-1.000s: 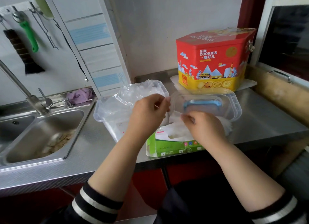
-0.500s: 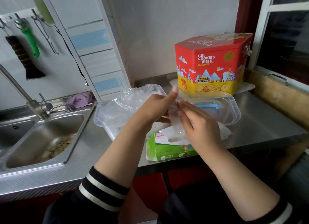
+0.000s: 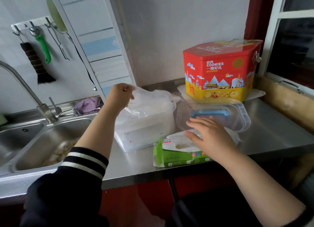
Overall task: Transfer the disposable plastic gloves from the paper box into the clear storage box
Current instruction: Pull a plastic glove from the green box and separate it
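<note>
**Two hands working between a glove box and a clear storage box**

The left hand (image 3: 121, 95) is pinching one thin plastic glove (image 3: 144, 97) with curled fingers, holding it above the far left corner of the clear storage box (image 3: 146, 123), which is already heaped with gloves. The right hand (image 3: 208, 135) is lying flat, fingers straight and spread, on the torn white top of the green paper box (image 3: 178, 154). That box is sitting at the worktop's (image 3: 275, 130) front edge, slightly overhanging it. Just beyond the right fingertips is lying one clear lid (image 3: 237, 118) with a blue handle; behind it is standing one red and yellow cookie tin (image 3: 220, 70). Bare steel is lying open to the right of the right fingers. Left of the left fingers, past a narrow strip of worktop, one sink (image 3: 51, 142) is dropping away.
</note>
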`<state>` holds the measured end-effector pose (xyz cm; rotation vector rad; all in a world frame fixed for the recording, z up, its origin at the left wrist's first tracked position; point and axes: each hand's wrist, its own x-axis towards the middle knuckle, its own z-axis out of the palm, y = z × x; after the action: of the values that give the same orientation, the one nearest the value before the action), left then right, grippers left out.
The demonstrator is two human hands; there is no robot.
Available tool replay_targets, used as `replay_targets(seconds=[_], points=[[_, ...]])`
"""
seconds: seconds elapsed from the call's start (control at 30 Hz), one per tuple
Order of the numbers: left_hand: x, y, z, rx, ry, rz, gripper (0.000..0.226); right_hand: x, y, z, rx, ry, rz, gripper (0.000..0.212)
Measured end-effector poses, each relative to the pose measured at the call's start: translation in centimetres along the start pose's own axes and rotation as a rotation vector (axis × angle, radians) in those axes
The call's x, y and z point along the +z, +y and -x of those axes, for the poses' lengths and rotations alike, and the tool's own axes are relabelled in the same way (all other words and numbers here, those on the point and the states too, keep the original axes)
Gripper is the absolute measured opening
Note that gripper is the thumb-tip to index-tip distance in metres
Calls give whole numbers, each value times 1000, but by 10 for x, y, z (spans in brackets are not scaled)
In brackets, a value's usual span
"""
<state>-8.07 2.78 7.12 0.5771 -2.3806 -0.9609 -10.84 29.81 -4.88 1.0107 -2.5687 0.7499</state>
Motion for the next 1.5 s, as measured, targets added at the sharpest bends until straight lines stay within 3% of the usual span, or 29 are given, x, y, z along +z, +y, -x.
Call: replay_targets(seconds=[0.17,0.3,0.5,0.6,0.7,0.83,1.03,1.17,1.37,1.43,1.5], points=[[-10,-40,-11,-32,23,-213,26,2,-2,1,23,-21,8,42],[-12,-52,-8,-22,10,-566,36,1,-4,1,48,-24,18,36],[-16,-42,6,82,68,-813,49,1,-6,-1,36,23,9,36],[-15,-21,17,295,228,-858,53,2,-7,-2,22,40,-8,25],[1,8,39,581,375,-683,37,4,-7,0,35,112,-62,9],[30,36,75,607,159,-285,12,3,-6,-1,189,104,-158,16],[46,32,89,340,-173,-236,40,-5,-3,-1,314,223,-434,24],[54,39,91,251,-283,-214,67,-9,-4,1,277,330,-469,32],[60,56,86,-84,-714,127,98,-6,-16,5,139,483,-444,32],[61,56,81,-120,-753,183,96,-6,-19,6,36,543,-368,28],[64,57,77,-131,-684,244,69,-2,-18,5,-96,560,-288,28]])
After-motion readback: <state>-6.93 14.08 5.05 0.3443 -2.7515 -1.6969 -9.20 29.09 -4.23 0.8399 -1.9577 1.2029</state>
